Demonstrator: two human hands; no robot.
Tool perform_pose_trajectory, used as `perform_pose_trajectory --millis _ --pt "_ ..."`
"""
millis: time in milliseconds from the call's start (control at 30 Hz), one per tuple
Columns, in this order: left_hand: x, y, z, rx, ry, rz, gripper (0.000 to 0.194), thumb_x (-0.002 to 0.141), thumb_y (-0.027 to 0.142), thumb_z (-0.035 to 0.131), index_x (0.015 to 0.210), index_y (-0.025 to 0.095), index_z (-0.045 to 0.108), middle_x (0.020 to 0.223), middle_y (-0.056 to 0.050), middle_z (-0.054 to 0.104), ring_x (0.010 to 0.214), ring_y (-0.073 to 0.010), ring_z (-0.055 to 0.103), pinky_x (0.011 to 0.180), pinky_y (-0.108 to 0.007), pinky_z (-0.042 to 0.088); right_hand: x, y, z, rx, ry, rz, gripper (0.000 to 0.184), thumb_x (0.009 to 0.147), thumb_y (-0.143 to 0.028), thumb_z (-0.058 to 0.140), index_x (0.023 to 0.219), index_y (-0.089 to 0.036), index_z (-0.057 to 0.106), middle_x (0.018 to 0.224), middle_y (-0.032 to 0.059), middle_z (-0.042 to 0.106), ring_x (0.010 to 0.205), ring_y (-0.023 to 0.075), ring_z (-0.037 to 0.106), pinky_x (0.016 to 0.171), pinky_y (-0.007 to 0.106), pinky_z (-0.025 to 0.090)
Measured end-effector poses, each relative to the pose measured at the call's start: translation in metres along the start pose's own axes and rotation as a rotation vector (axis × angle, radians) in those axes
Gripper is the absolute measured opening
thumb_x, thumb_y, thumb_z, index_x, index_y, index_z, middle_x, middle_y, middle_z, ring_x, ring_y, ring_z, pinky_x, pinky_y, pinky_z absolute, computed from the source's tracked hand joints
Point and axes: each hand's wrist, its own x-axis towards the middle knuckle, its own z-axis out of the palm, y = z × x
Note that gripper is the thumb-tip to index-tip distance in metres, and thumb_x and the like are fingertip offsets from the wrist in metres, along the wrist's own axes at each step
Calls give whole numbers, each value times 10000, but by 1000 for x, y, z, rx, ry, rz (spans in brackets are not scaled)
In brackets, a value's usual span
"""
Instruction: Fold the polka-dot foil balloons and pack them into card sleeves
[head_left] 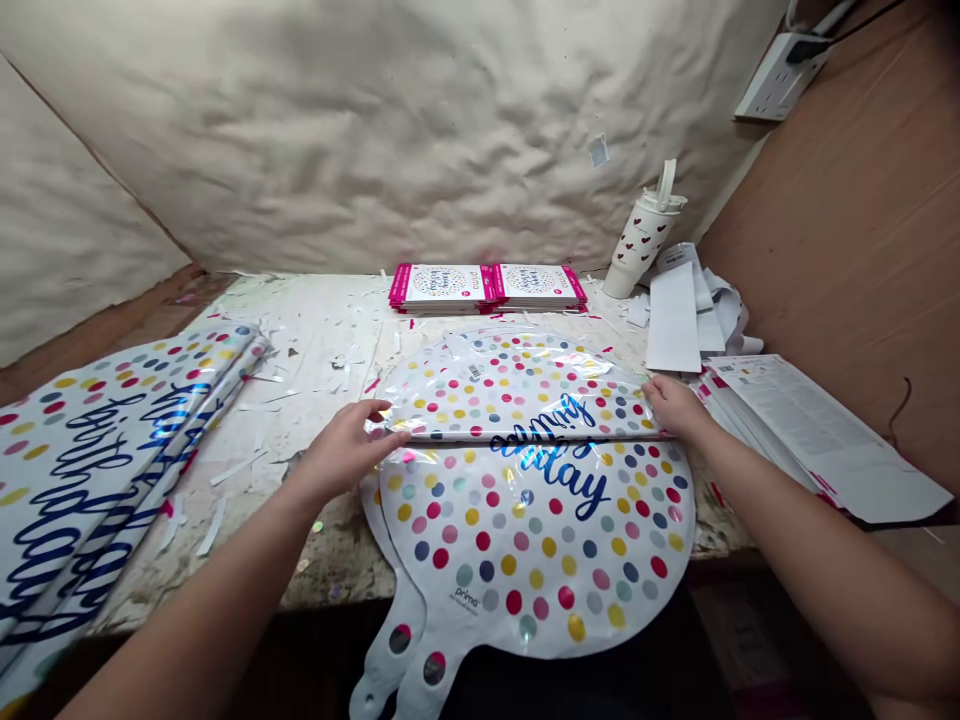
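A flat, uninflated foil balloon point(510, 560) with coloured dots and blue lettering lies in front of me, hanging over the table's front edge. A horizontal fold crosses its middle, and the lettering breaks there. My left hand point(356, 445) grips the left end of the fold, thumb along the crease. At the fold's right end, my right hand point(675, 405) pinches the foil with its fingers closed. A second layer of foil with its own tail shows beneath on the left. Two tails with dark round spots point down toward me.
Folded dotted balloons point(97, 470) lie at the left. Two stacks of printed cards point(450, 285) stand at the back, beside a white tumbler with hearts point(641, 240). Paper strips point(675, 315) and printed sheets point(840, 435) lie right. Scraps litter the table point(315, 330); a power strip point(784, 80) hangs above.
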Motion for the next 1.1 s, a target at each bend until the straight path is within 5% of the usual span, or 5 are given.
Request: perform_pose_trajectory --millis 267,600,733,933,1100 --pt "10 -3 7 -716 -237 -215 585 632 506 682 1087 185 505 520 99 406 418 -63 375 398 -171 275 -5 0 3 -13 23 35 370 866 -426 308 910 -197 595 847 72 643 724 207 551 556 270 348" --pt "10 -1 4 -966 -94 47 687 663 357 718 1272 227 429 846 -4 608 693 -115 569 596 -207 445 -9 -5 6 -53 43 67 384 874 -423 293 954 -191 589 866 91 638 735 215 559 559 276 346" --pt "11 2 -5 -753 -332 137 657 718 364 665 1308 246 402 733 14 600 658 -125 553 603 -228 437 -12 -8 5 -64 39 68 375 875 -421 290 951 -200 583 858 90 636 738 220 558 569 282 349" --pt "18 -20 -13 -211 -345 72 629 729 449 569 1303 239 421 648 32 556 578 -146 521 535 -242 412 -14 -9 5 -69 37 59 361 875 -417 292 944 -203 573 862 93 636 756 234 562 580 294 351" --pt "-1 11 7 192 111 184 441 836 345 383 1204 148 527 991 -113 629 958 -268 564 825 -403 453 -16 -12 9 -62 46 60 355 877 -416 290 954 -210 569 881 94 642 777 238 571 595 297 356"
